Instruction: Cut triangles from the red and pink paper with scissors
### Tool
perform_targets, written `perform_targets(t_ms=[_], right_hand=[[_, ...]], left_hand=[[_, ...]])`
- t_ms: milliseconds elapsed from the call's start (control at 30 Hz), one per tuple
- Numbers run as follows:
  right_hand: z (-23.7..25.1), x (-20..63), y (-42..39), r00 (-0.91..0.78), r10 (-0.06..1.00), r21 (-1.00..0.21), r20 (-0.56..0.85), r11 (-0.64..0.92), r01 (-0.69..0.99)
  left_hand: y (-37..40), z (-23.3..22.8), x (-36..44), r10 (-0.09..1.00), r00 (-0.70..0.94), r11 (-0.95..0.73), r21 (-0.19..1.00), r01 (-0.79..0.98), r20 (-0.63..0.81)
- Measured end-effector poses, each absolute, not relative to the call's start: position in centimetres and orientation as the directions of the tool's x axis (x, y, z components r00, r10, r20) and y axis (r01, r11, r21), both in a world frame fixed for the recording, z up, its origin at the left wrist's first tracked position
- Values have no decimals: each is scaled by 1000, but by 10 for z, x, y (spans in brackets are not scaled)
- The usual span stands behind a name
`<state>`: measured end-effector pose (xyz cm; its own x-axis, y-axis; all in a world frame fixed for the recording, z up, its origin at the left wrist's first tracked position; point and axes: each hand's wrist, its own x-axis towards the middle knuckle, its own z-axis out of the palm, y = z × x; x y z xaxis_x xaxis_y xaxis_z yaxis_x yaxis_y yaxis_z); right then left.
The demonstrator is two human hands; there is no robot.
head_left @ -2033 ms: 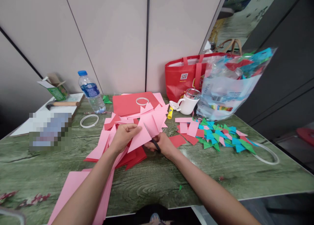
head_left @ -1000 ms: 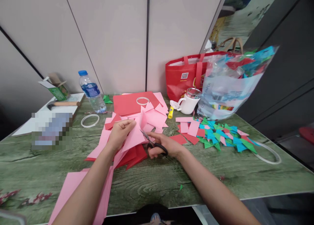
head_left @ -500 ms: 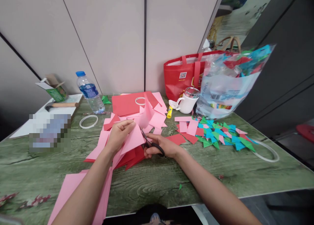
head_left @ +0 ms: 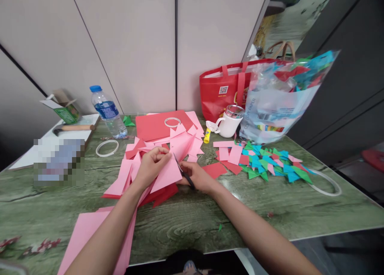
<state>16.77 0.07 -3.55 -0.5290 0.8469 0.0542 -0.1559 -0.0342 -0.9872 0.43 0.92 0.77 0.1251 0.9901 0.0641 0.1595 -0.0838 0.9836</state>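
Note:
Pinched in my left hand (head_left: 153, 165) is a piece of pink paper (head_left: 168, 175), held up over the pile. My right hand (head_left: 198, 176) is closed round the black handles of a pair of scissors (head_left: 188, 180), whose blades lie at the pink paper's right edge. Beneath both hands spreads a heap of pink and red paper pieces (head_left: 163, 195). A stack of pink sheets (head_left: 87, 231) lies under my left forearm, near the table's front edge. Behind the heap, a red sheet (head_left: 150, 127) carries a roll of tape (head_left: 172, 122).
Green, blue and pink scraps (head_left: 270, 163) lie on the right beside a large white ring (head_left: 327, 185). Behind them stand a white mug (head_left: 231, 123), a glue stick (head_left: 207, 136), a red bag (head_left: 214, 97) and a plastic bag (head_left: 270, 115). At left are a water bottle (head_left: 108, 113) and a hammer (head_left: 78, 127).
The scissors blades have moved up along the pink paper, and its far part, upright before, now leans over to the right. My left hand has shifted slightly right.

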Motion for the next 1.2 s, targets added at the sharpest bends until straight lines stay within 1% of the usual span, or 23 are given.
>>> perform_targets(t_ms=[133, 233, 567, 700, 1200], right_hand=[[-40, 167, 2, -504, 861, -981, 64, -37, -189], [-42, 167, 3, -494, 867, -981, 64, -36, -190], [-44, 168, 4, -502, 864, -983, 38, -58, -175], [-43, 168, 4, -479, 878, -984, 16, -71, -164], [-41, 165, -1, -476, 876, -972, -75, -170, -159]], left_hand=[[11, 3, 5, 981, 188, -94, 973, 212, 53], [12, 0, 3, 977, 212, -81, 976, 203, 37], [13, -2, 2, 979, 203, -60, 981, 186, 22], [12, -1, 3, 980, 199, -44, 983, 181, 8], [13, -3, 3, 986, 149, -107, 961, 256, 70]])
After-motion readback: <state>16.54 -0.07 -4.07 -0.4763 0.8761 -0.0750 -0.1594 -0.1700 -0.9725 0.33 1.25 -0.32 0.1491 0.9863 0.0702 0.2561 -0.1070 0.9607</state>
